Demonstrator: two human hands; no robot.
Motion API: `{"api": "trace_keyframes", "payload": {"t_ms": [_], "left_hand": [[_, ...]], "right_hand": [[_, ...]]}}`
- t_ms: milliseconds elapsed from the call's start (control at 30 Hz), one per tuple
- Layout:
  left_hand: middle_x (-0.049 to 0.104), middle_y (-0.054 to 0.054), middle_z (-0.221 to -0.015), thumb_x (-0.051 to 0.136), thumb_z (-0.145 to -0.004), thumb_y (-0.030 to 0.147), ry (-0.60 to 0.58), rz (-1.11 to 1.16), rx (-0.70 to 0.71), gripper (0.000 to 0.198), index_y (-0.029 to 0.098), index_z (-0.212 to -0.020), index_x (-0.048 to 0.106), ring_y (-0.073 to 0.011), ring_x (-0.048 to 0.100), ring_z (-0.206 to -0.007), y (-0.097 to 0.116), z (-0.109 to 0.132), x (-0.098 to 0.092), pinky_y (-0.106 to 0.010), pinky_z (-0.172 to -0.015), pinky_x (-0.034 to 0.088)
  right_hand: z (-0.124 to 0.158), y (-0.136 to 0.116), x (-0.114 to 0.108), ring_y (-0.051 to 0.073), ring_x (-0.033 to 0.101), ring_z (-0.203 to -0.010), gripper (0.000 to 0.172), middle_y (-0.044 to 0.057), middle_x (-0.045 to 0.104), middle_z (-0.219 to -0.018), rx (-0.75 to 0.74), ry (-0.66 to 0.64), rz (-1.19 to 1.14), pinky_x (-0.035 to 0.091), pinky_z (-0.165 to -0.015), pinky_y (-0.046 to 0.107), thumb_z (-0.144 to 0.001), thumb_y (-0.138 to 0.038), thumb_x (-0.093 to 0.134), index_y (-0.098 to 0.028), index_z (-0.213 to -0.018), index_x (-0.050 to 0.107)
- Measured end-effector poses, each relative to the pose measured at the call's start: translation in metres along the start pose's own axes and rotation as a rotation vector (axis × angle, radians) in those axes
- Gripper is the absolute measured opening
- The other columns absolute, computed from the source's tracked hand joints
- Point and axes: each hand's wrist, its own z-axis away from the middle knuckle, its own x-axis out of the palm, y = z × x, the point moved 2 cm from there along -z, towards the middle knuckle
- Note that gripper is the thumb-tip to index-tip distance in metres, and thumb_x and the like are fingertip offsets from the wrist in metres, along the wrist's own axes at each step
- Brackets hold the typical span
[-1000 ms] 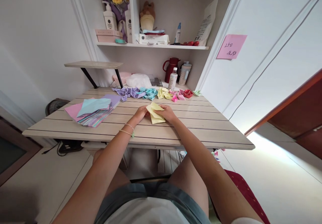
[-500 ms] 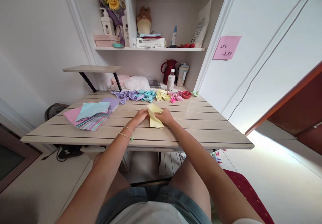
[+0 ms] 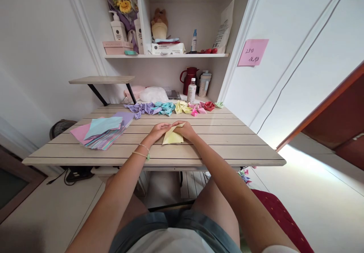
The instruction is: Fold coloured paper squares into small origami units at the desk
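Note:
Between my hands is a piece of yellow paper [image 3: 173, 137], partly folded, its lower edge near the desk top. My left hand [image 3: 160, 131] has its fingers closed at the paper's upper left edge. On the other side, my right hand [image 3: 186, 130] pinches the upper right part, its fingers partly hiding the fold. A beaded bracelet and a second band with a green charm circle my left wrist. Left of my hands lies a fanned stack of coloured paper sheets [image 3: 104, 131], with a light blue one on top.
Folded paper pieces [image 3: 163, 108] in purple, blue, yellow, pink, red and green line the back of the desk [image 3: 227, 147]. Behind them stand a clear bottle [image 3: 192, 91], a red jug [image 3: 189, 80] and a tumbler [image 3: 204, 83]. A small raised shelf [image 3: 102, 80] is at the back left.
The yellow paper has turned in my hands, its lower corner now pointing left. My left fingers have moved up to its top edge, close to my right fingers.

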Motion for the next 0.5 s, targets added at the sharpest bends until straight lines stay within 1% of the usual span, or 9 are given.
{"api": "trace_keyframes", "payload": {"t_ms": [67,133,267,400,500], "left_hand": [[0.071,-0.006,-0.08,0.076,-0.062,0.04,0.009,0.008,0.007,0.041,0.013,-0.091,0.065,-0.0176,0.065,-0.075,0.001,0.0,0.0,-0.03,-0.072,0.049],[0.071,-0.007,-0.081,0.077,-0.059,0.04,0.05,0.025,0.019,0.042,0.013,-0.089,0.066,-0.0179,0.065,-0.074,0.001,-0.001,-0.001,-0.031,-0.073,0.049],[0.071,-0.008,-0.08,0.079,-0.057,0.039,0.124,0.076,0.029,0.041,0.012,-0.086,0.067,-0.0178,0.064,-0.072,-0.001,-0.005,-0.004,-0.031,-0.073,0.049],[0.071,-0.008,-0.083,0.076,-0.06,0.04,0.12,0.09,0.022,0.038,0.012,-0.085,0.068,-0.018,0.064,-0.075,-0.003,-0.006,-0.004,-0.029,-0.072,0.048],[0.071,-0.008,-0.086,0.074,-0.062,0.042,0.098,0.071,0.025,0.038,0.013,-0.085,0.068,-0.0179,0.063,-0.076,-0.005,-0.007,-0.004,-0.029,-0.071,0.047]], "right_hand": [[-0.002,0.004,-0.001,0.015,0.061,-0.066,0.031,0.004,0.068,-0.074,0.034,-0.003,-0.024,0.048,-0.06,0.025,-0.06,-0.03,0.069,-0.014,-0.087,0.069],[-0.005,0.007,-0.002,0.016,0.062,-0.068,0.033,0.004,0.069,-0.078,0.057,-0.008,-0.068,0.049,-0.061,0.026,-0.062,-0.032,0.069,-0.014,-0.09,0.068],[-0.008,0.012,-0.002,0.019,0.063,-0.072,0.036,0.007,0.069,-0.084,0.121,-0.016,-0.126,0.05,-0.064,0.029,-0.062,-0.036,0.072,-0.013,-0.09,0.067],[-0.008,0.013,-0.002,0.019,0.062,-0.072,0.035,0.007,0.069,-0.081,0.133,-0.038,-0.109,0.049,-0.063,0.028,-0.064,-0.039,0.071,-0.013,-0.086,0.067],[-0.006,0.011,-0.002,0.019,0.062,-0.071,0.031,0.006,0.068,-0.077,0.118,-0.043,-0.039,0.048,-0.061,0.027,-0.067,-0.04,0.067,-0.013,-0.081,0.066]]}}
